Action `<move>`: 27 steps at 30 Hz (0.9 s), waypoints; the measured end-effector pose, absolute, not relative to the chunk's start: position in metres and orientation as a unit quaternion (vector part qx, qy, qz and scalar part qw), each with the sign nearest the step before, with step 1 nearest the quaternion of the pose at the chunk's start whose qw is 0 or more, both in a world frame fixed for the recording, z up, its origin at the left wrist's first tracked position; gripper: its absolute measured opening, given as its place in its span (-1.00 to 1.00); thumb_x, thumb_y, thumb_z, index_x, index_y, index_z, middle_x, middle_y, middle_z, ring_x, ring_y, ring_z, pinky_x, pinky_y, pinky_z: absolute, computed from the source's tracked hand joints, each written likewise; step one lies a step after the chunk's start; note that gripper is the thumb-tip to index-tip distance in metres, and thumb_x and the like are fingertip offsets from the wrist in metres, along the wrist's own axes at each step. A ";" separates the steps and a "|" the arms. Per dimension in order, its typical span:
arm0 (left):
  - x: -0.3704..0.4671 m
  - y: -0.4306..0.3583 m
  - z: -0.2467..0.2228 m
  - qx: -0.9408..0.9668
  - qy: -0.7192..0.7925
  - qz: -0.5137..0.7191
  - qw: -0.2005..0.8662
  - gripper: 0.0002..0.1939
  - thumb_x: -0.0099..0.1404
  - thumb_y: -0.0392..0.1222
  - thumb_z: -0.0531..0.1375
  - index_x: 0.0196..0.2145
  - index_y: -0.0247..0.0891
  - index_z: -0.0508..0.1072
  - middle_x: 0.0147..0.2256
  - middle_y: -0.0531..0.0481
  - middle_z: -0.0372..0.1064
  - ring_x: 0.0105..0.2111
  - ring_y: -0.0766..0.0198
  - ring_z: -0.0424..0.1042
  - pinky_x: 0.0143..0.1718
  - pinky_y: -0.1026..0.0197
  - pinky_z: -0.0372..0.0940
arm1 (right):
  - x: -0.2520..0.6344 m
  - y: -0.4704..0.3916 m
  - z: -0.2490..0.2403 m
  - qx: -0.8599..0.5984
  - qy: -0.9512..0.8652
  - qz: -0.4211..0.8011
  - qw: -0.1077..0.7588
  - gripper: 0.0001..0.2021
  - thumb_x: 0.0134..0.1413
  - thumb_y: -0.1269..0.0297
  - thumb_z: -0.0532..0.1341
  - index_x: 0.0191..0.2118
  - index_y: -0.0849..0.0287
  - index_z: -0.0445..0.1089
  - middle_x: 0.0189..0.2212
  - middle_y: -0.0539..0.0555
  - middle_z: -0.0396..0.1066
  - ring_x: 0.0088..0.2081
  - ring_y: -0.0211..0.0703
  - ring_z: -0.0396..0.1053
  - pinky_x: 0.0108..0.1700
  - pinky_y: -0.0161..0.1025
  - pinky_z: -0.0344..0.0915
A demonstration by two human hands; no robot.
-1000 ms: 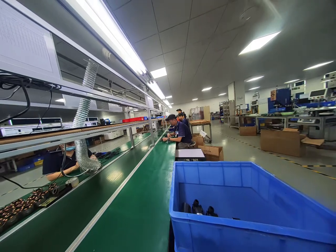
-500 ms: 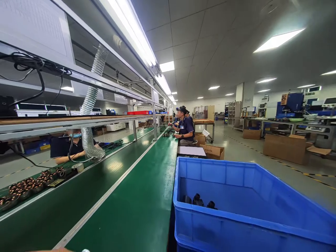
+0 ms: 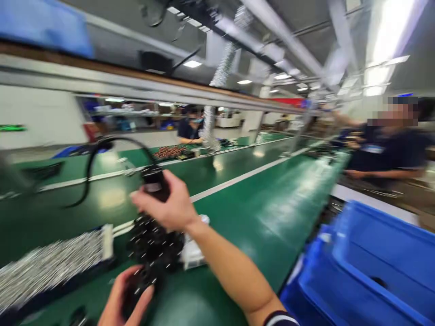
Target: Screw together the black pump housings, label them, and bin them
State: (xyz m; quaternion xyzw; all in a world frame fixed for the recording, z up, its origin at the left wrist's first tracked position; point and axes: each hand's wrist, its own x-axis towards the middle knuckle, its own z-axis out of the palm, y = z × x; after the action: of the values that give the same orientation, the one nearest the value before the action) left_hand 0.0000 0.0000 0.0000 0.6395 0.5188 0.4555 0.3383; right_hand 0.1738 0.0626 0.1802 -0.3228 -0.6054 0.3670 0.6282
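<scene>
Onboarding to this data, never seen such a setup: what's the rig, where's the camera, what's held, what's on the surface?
There is no robot: these are a person's two bare hands. One camera, worn on the head, looks forward and down; the current view is motion-blurred. The right hand grips a boxy black part with a looping black cable. The left hand, lower down, curls around a dark, blurred piece. On the long, flat green bench lie a cluster of small black pieces, a white, plastic-looking item and many thin silvery strands in a tray.
</scene>
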 end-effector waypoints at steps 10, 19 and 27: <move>-0.009 -0.005 0.009 0.645 0.451 0.419 0.452 -0.61 0.38 0.03 0.25 0.07 -0.15 0.34 -0.02 -0.10 0.44 0.04 0.03 0.41 0.19 -0.02 0.33 | 0.140 0.052 0.158 -0.235 -0.581 0.468 0.623 -0.71 -0.04 0.24 0.44 -0.29 0.13 0.32 -0.51 -0.09 0.44 -0.57 -0.22 0.45 -0.49 -0.28 0.39; -0.010 -0.005 0.006 0.645 0.439 0.420 0.464 -0.63 0.39 0.01 0.24 0.07 -0.15 0.33 -0.03 -0.09 0.40 0.01 0.05 0.37 0.16 0.00 0.30 | 0.143 0.061 0.153 -0.234 -0.584 0.449 0.634 -0.73 -0.05 0.29 0.41 -0.28 0.12 0.31 -0.54 -0.11 0.44 -0.57 -0.20 0.48 -0.52 -0.29 0.38; -0.009 -0.007 0.008 0.631 0.441 0.424 0.477 -0.65 0.37 -0.02 0.25 0.03 -0.14 0.33 -0.03 -0.07 0.41 0.01 0.05 0.38 0.16 0.01 0.29 | 0.139 0.062 0.151 -0.246 -0.577 0.449 0.636 -0.76 -0.07 0.29 0.38 -0.32 0.12 0.31 -0.58 -0.14 0.40 -0.66 -0.25 0.38 -0.58 -0.30 0.30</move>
State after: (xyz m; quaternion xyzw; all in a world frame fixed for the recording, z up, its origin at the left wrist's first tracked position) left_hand -0.0086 -0.0067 0.0079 0.6308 0.4411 0.4238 0.4775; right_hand 0.1390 0.0624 0.1509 -0.2460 -0.5772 0.4490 0.6362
